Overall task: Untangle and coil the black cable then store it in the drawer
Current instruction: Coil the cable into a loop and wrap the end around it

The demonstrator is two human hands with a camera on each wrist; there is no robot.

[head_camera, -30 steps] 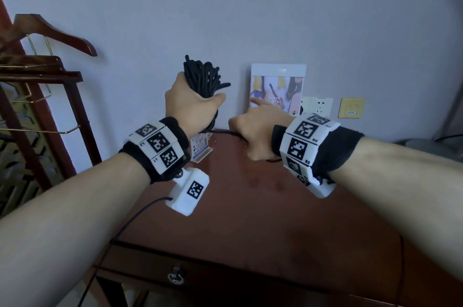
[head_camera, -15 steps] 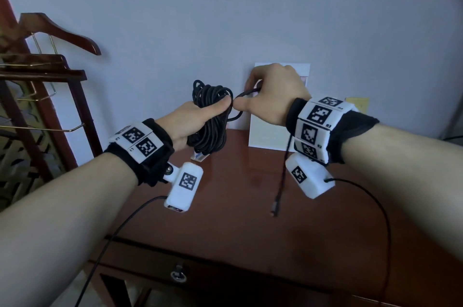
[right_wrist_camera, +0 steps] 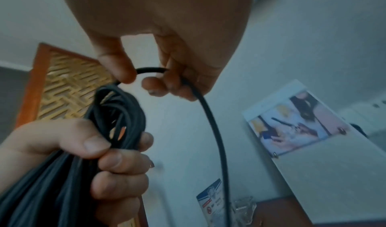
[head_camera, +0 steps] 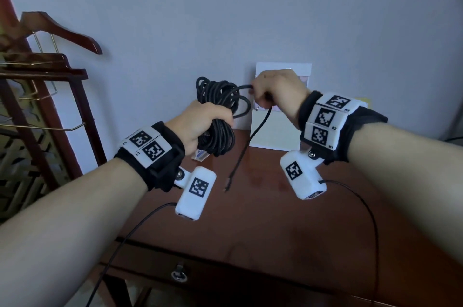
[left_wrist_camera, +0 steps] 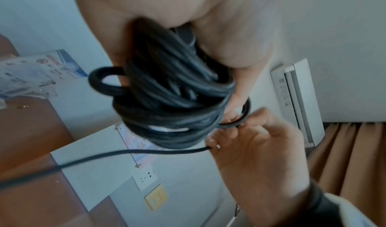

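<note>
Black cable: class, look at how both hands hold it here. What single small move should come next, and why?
Probably wind the loose tail once more around the bundle. The left hand grips the coiled black cable, while the right hand pinches a free length whose plug end dangles above the table. The drawer looks closed, so storing seems premature.

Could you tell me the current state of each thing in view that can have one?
black cable: mostly coiled, loose tail hanging above the table.
plug end: dangling free.
left hand: grips the coil.
right hand: pinches the loose tail.
drawer: closed.
hanger: on the rack, bare.
</note>
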